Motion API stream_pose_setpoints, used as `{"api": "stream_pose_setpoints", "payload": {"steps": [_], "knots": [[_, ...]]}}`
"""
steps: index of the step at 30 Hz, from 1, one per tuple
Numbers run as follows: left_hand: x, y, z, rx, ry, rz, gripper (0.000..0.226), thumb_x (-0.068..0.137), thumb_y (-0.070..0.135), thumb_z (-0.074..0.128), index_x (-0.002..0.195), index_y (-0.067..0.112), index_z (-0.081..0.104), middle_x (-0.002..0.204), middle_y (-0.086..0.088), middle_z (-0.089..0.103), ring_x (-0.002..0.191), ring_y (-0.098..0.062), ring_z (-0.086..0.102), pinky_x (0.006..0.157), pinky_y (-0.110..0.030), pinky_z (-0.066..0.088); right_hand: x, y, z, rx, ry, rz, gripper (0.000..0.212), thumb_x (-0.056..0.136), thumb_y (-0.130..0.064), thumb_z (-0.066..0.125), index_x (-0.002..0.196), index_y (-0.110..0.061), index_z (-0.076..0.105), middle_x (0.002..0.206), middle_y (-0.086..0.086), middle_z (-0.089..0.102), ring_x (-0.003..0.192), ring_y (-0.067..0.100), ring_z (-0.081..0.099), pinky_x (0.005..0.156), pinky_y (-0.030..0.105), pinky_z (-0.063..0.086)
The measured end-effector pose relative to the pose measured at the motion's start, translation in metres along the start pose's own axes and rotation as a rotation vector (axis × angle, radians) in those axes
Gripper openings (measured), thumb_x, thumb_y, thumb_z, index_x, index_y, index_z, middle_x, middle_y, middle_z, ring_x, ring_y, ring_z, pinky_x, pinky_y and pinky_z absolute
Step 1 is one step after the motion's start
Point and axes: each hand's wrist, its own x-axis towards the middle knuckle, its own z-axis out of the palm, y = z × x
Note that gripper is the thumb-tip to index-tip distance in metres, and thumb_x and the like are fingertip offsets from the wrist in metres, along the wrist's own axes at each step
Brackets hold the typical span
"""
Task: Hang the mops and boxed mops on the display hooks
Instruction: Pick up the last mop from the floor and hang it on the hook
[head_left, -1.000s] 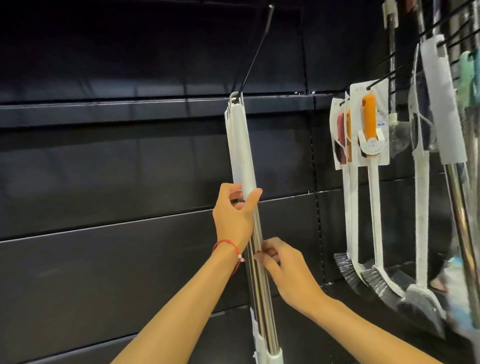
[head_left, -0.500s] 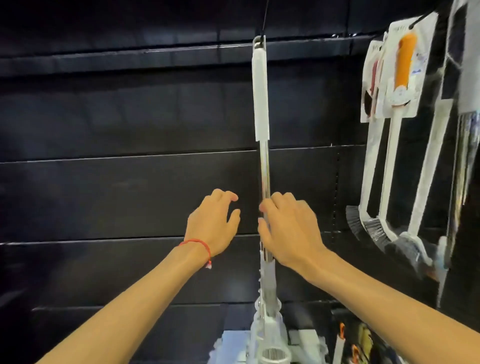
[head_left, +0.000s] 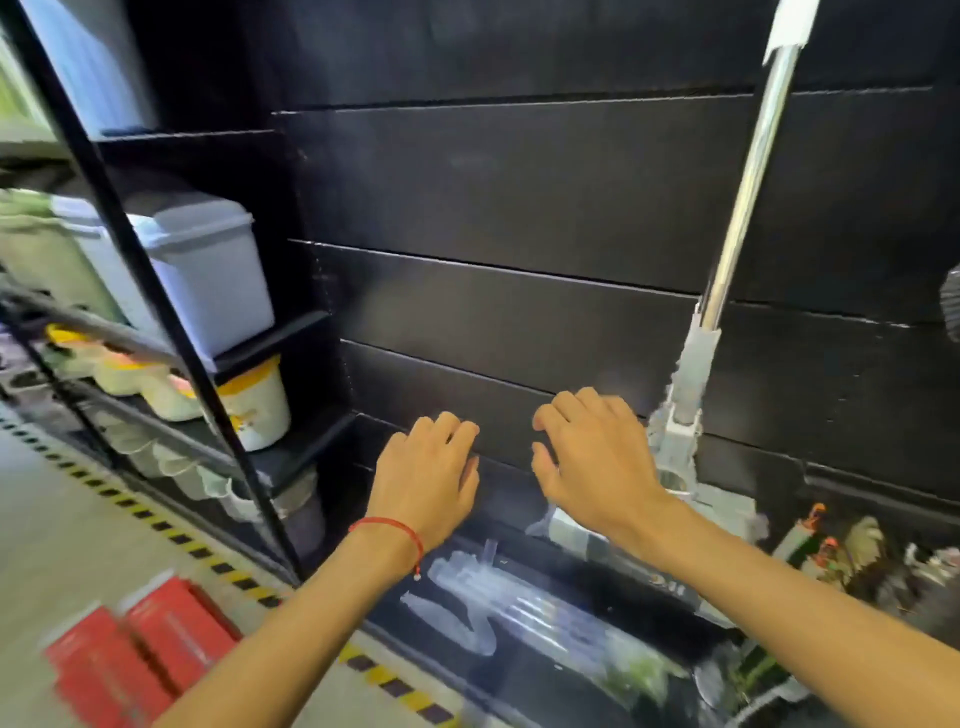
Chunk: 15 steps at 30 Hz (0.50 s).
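Before black slat wall (head_left: 519, 176) | mop (head_left: 748, 171) hanging | left hand (head_left: 426, 478), right hand (head_left: 592, 462) — empty, spread | floor stock blurred — perhaps mops

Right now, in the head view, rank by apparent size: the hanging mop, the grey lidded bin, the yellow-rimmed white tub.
1. hanging mop, longest, runs out of frame at the top
2. grey lidded bin
3. yellow-rimmed white tub, partly hidden by the black post

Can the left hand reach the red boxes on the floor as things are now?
Probably yes. The left hand is empty and open, and the red boxes lie on bare floor down to its left, with nothing between them.
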Motion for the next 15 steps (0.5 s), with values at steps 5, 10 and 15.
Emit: {"api": "stream_pose_setpoints", "payload": {"steps": [5, 10, 15], "knots": [[-0.106, -0.065, -0.001, 0.074, -0.079, -0.13, 0.029, 0.092, 0.033, 0.06, 0.119, 0.021, 0.062, 0.107, -0.001, 0.063, 0.087, -0.027, 0.061, 0.065, -0.042, 0.05, -0.018, -0.104, 0.03, 0.166, -0.049, -0.1, 0.022, 0.089, -0.035, 0.06, 0.099, -0.021, 0.073, 0.094, -0.002, 0.07, 0.087, 0.025, 0.063, 0.078, 0.041, 0.052], [-0.205, -0.143, -0.013, 0.112, -0.124, -0.281, 0.026, 0.093, 0.032, 0.06, 0.116, 0.02, 0.061, 0.105, -0.002, 0.06, 0.09, -0.028, 0.06, 0.065, -0.042, 0.05, -0.028, -0.222, 0.058, 0.259, -0.096, -0.197, 0.021, 0.088, -0.035, 0.056, 0.093, -0.022, 0.071, 0.087, -0.004, 0.067, 0.083, 0.024, 0.062, 0.074, 0.04, 0.05], [-0.305, -0.226, -0.02, 0.163, -0.214, -0.385, 0.024, 0.092, 0.032, 0.052, 0.111, 0.021, 0.062, 0.104, -0.002, 0.061, 0.09, -0.029, 0.06, 0.066, -0.041, 0.048, -0.04, -0.346, 0.081, 0.357, -0.152, -0.236, 0.021, 0.087, -0.036, 0.059, 0.093, -0.022, 0.072, 0.09, -0.003, 0.069, 0.085, 0.025, 0.063, 0.072, 0.042, 0.05]]}}
